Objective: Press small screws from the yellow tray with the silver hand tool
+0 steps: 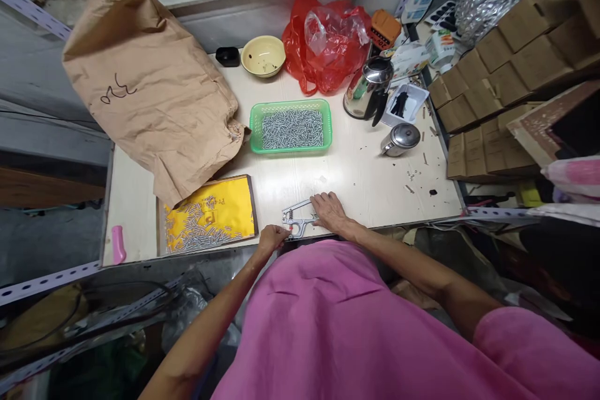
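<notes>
My right hand (329, 211) is wrapped round the handle end of silver hand pliers (296, 223) that lie at the table's front edge, jaws facing left. The upper handle is raised away from the lower frame. At the jaw end, my left hand (273, 237) has its fingers pinched together; whatever they hold is too small to make out. Left of that hand is a shallow tray with a yellow lining (237, 203), strewn with small metal pins (199, 234). A green basket (290, 150) full of similar metal pieces (293, 129) stands behind the pliers.
A large brown paper bag (154, 87) leans over the tray. At the back are a cream bowl (263, 57), a red plastic bag (323, 44), a steel kettle (369, 90) and a lidded metal cup (400, 139). Cardboard boxes (492, 87) stand right; a pink handle (118, 245) lies left.
</notes>
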### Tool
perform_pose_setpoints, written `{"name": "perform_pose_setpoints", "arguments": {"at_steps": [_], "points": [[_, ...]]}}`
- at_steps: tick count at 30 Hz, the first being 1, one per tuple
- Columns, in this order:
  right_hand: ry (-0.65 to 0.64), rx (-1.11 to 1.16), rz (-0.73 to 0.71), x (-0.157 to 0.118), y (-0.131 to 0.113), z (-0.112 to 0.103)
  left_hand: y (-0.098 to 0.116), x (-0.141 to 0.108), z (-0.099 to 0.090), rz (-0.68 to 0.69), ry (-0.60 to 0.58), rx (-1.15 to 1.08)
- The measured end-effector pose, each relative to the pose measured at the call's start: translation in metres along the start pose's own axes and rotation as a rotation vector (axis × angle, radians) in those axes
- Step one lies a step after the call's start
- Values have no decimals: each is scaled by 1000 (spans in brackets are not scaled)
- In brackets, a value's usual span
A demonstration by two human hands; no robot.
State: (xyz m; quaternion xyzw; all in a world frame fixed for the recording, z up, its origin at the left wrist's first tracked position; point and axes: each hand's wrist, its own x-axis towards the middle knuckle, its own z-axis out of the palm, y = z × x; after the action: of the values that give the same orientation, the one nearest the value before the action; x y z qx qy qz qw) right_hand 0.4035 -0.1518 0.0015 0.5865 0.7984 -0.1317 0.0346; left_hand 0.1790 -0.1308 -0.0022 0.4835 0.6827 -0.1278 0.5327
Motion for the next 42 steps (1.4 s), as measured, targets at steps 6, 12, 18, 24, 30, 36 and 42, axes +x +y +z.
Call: {"name": "perform_pose_setpoints", "arguments": {"at_steps": [6, 12, 18, 24, 30, 36, 42], "points": [[20, 27, -8, -4, 2, -1, -2, 7, 10, -2, 67, 25], [22, 76, 2, -11, 3, -2, 7, -1, 14, -95, 116, -16], [4, 29, 23, -13, -2, 0, 5, -5, 16, -48, 133, -78], [-10, 27, 56, -12, -12, 5, -1, -8, 8, -17, 66, -253], [-27, -1, 129, -14, -21, 1, -16, -10, -17, 95, 25, -371], [-53, -10, 199, -17, -29, -2, -21, -1, -21, 82, -15, -280], [-46, 4, 214, -19, -32, -1, -15, -8, 2, 167, 7, -46]]}}
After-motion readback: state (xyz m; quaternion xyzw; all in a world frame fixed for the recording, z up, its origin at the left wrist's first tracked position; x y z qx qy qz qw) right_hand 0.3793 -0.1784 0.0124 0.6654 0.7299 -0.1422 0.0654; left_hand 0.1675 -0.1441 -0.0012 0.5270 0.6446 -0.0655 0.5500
